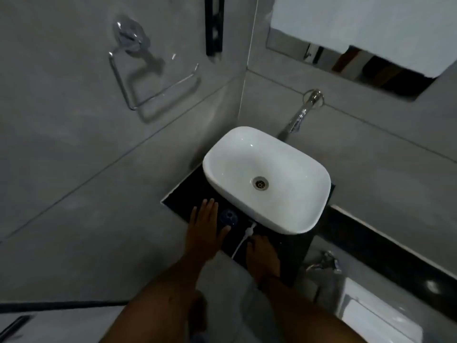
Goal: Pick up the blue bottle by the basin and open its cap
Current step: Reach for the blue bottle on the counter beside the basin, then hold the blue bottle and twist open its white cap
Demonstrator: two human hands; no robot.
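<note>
The blue bottle (229, 217) stands upright on the black counter (178, 201), just left of the white basin (267, 179); I look down on its round cap. My left hand (205, 227) is spread flat right beside the bottle's left side, thumb reaching under it, fingers apart and holding nothing. My right hand (262, 256) rests on the counter's front edge below the basin, fingers curled down, next to a white cable (244, 237). Whether that hand touches the cable is unclear.
A chrome tap (300, 115) juts from the wall above the basin. A chrome paper holder (138, 78) hangs on the left wall. A mirror and a white towel (358, 28) are at the upper right. A toilet cistern (376, 315) sits at the lower right.
</note>
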